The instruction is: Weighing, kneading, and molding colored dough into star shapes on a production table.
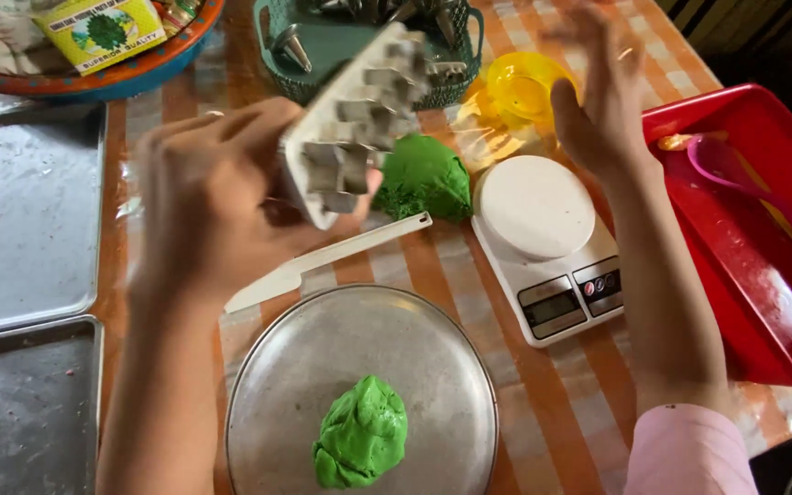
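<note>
Motion blurs both of my hands, so their finger edges are hard to trace, and the top of the frame cuts off the teal basket [279,55] and the tray with a printed box [130,78] behind it. My left hand [217,197] is closed around one end of a white card of metal cookie cutters [359,115], my palm and fingers hiding its lower part; the card tilts up and away from me over the striped tablecloth [552,403]. The cutters are small, grey and angular, set in rows, though their exact shapes are too smeared to name. My right hand [598,96] hangs open with fingers spread, holding nothing, above a yellow bowl [524,87] and just beyond the white kitchen scale [547,243]. A dark green dough lump [425,179] sits beside the card, partly hidden by it, and a white plastic knife [332,261] lies below. A brighter green dough ball [361,433] rests on the round metal plate [323,357] nearest me.
</note>
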